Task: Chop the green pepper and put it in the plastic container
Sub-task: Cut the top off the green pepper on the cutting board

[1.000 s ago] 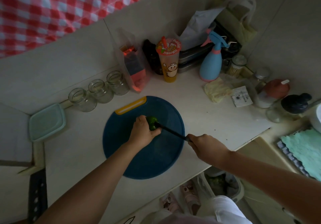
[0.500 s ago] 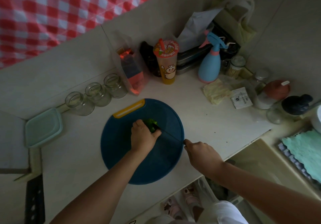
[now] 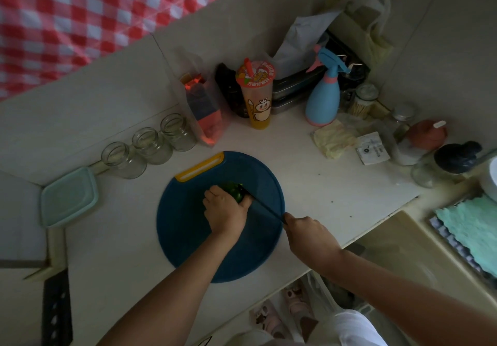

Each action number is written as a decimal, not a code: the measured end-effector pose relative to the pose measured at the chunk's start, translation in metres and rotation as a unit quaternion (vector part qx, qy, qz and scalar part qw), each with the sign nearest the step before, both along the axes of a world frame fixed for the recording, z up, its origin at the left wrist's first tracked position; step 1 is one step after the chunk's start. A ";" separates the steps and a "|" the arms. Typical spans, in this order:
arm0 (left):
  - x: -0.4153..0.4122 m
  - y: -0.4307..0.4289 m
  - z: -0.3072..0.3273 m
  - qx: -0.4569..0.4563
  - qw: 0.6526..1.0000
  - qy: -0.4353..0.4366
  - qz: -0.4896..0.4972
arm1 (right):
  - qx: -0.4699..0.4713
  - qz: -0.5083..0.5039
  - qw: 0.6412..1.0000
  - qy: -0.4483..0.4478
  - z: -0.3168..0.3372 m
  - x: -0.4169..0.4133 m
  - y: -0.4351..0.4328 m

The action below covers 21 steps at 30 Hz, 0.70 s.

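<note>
Gripping a green pepper [image 3: 234, 191] w/ curled fingers, a person's left hand [image 3: 225, 212] held it down near the middle of a round blue cutting board [image 3: 188, 241] on a pale counter [image 3: 322, 184]. Right hand [image 3: 309, 234] was wrapped round the handle of a dark knife [image 3: 265, 208], blade slanting up-left w/ its tip at the pepper beside the left thumb (dim light, so the cut itself couldn't be made out). A pale green plastic container [image 3: 68, 196] sat well left of the board, near 3 glass jars [image 3: 152, 145].
</note>
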<state>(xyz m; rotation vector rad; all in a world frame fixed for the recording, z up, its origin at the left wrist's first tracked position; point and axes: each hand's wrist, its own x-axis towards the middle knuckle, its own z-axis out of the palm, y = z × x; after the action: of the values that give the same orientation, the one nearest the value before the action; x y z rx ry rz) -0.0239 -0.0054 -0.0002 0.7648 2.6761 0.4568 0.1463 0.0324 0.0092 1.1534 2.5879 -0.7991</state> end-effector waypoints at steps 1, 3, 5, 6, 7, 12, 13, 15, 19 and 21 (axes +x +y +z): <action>0.001 0.000 0.000 -0.002 1.000 0.001 0.004 | -0.005 -0.003 1.000 0.003 0.000 -0.001 -0.001; 0.003 0.001 0.000 -0.004 1.000 0.002 0.012 | -0.014 -0.015 1.000 0.009 0.001 -0.002 -0.002; 0.004 0.002 0.001 -0.003 1.000 0.002 0.019 | -0.021 -0.026 0.999 0.011 0.000 -0.003 -0.003; 0.004 0.002 0.001 -0.002 1.000 0.001 0.022 | -0.025 -0.032 0.999 0.016 0.000 -0.003 -0.004; 0.005 0.002 0.001 -0.001 1.000 0.001 0.024 | -0.030 -0.038 0.999 0.022 -0.001 -0.004 -0.004; 0.004 -0.001 0.001 0.014 1.000 -0.009 0.022 | -0.045 -0.032 0.998 0.045 -0.002 0.000 0.000; 0.003 -0.002 0.001 0.017 1.000 -0.015 0.015 | -0.043 -0.020 0.998 0.049 0.000 0.003 0.006; -0.001 -0.005 0.002 0.013 1.000 -0.024 -0.008 | -0.036 0.012 0.997 0.060 0.003 0.010 0.017; -0.006 -0.008 0.002 0.015 0.998 -0.034 -0.041 | -0.022 0.054 0.995 0.078 0.006 0.017 0.028; -0.010 -0.010 0.002 0.023 0.997 -0.048 -0.058 | -0.023 0.068 0.994 0.086 0.007 0.018 0.032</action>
<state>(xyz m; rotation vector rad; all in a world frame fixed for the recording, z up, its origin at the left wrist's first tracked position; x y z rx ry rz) -0.0335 -0.0152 0.0015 0.8827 2.5252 0.5134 0.1647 0.0640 0.0157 0.9210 2.7359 -0.9600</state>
